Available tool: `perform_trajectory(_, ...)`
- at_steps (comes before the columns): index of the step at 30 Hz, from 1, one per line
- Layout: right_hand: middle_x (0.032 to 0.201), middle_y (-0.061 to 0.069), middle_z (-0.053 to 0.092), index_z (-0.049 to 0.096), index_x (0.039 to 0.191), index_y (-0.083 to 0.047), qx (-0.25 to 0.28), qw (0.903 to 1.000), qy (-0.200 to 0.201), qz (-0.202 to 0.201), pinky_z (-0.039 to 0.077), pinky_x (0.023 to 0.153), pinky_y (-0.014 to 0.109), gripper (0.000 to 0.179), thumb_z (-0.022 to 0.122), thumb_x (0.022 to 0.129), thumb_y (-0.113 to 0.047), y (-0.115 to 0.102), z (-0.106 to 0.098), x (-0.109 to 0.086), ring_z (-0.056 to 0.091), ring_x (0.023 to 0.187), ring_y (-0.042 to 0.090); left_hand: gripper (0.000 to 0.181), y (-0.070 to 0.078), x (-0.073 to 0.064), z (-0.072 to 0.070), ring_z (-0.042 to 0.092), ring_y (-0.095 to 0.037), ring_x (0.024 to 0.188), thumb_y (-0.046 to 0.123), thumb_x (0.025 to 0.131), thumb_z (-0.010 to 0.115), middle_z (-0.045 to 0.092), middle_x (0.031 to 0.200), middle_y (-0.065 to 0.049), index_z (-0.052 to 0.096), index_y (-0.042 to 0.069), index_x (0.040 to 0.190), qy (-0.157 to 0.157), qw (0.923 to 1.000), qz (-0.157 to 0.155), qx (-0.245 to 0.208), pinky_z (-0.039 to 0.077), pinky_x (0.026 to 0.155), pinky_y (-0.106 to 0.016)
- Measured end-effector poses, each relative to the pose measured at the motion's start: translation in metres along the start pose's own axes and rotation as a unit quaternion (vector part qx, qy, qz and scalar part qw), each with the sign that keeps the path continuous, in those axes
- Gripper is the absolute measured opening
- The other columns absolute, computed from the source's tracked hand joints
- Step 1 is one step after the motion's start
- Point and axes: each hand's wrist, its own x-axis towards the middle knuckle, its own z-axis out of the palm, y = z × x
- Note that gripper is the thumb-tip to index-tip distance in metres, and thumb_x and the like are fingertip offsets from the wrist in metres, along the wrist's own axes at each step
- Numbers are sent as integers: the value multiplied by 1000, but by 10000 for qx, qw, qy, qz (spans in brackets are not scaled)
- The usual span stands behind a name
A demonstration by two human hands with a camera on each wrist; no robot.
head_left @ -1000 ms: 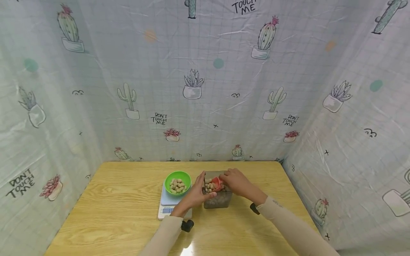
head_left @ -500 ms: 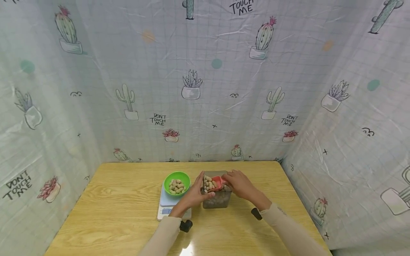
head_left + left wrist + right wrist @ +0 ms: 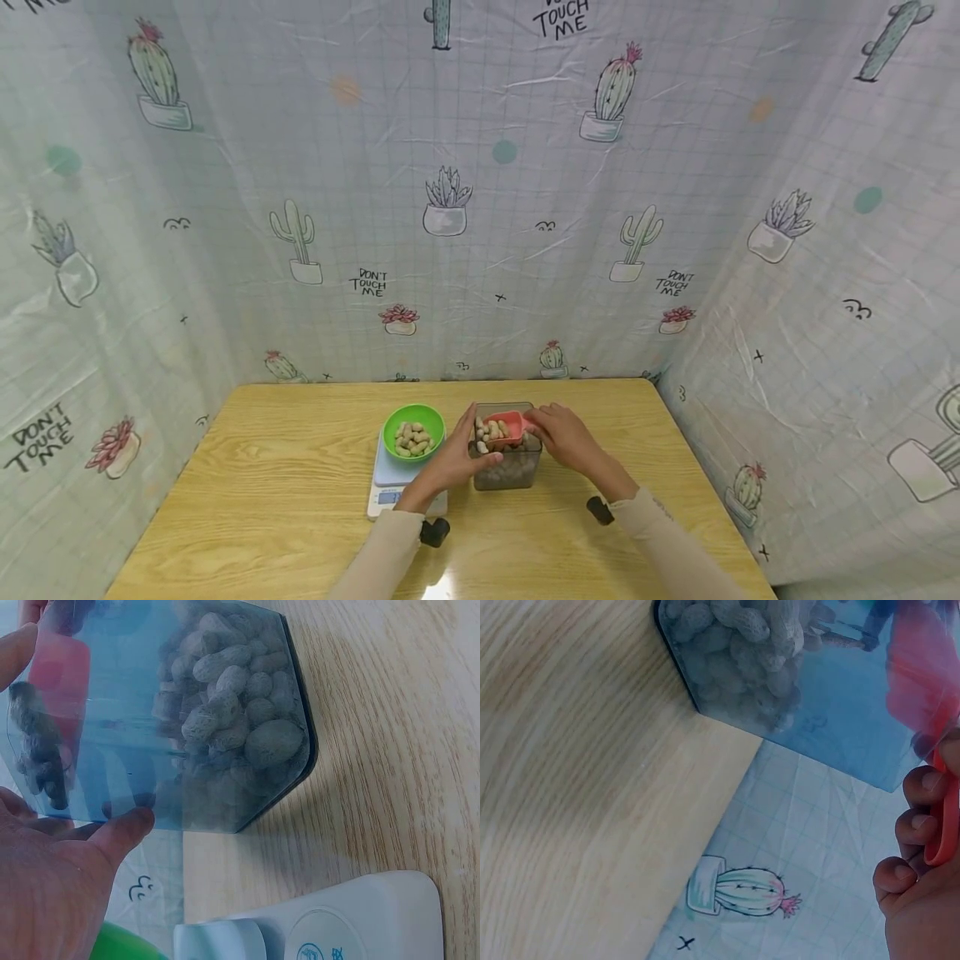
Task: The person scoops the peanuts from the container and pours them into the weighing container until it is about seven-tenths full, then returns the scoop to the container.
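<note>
A transparent grey plastic container (image 3: 507, 477), partly filled with unshelled peanuts (image 3: 232, 697), stands on the table. My left hand (image 3: 453, 458) holds it at the near left corner, thumb across the near wall and fingers along the left wall. With curled fingers, my right hand (image 3: 567, 435) grips the handle of a red scoop (image 3: 512, 424) at the container's right rim. The scoop's bowl lies level at the opening, and peanuts show in it. Through the clear wall in the right wrist view, the bowl appears well above the heap of peanuts.
Left of the container, a green bowl (image 3: 415, 412) with several peanuts sits on a white kitchen scale (image 3: 381, 477), close beside my left forearm. The scale's lit display is partly covered by the wrist. A cactus-print curtain (image 3: 480, 275) hangs behind the wooden table (image 3: 285, 483).
The red scoop has come up out of the heap and levelled out, its bowl now plainer in view with peanuts in it. My left hand keeps its place on the container.
</note>
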Motion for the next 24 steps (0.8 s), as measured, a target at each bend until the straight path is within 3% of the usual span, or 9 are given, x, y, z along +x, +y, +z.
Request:
perform_trajectory(11,94,2,71,68,113,-12,342,9986,59,407,51,77,39,20,61,96,-21,0,3,-3,61,82,20,102,-3,-1,1,22,-43,148,48,89,69,5,167,-14,0,23,160,30,10000,75,1,33,110,-63)
perform_trajectory(24,86,-4,65,69,111,-11,722,9936,276,818,45,69,32,18,60,97,-18,7,3,-10,51,76,11,105,-2,-1,0,19,-42,150,49,87,70,5,166,-14,-1,22,160,62,10000,36,29,30,111,-64)
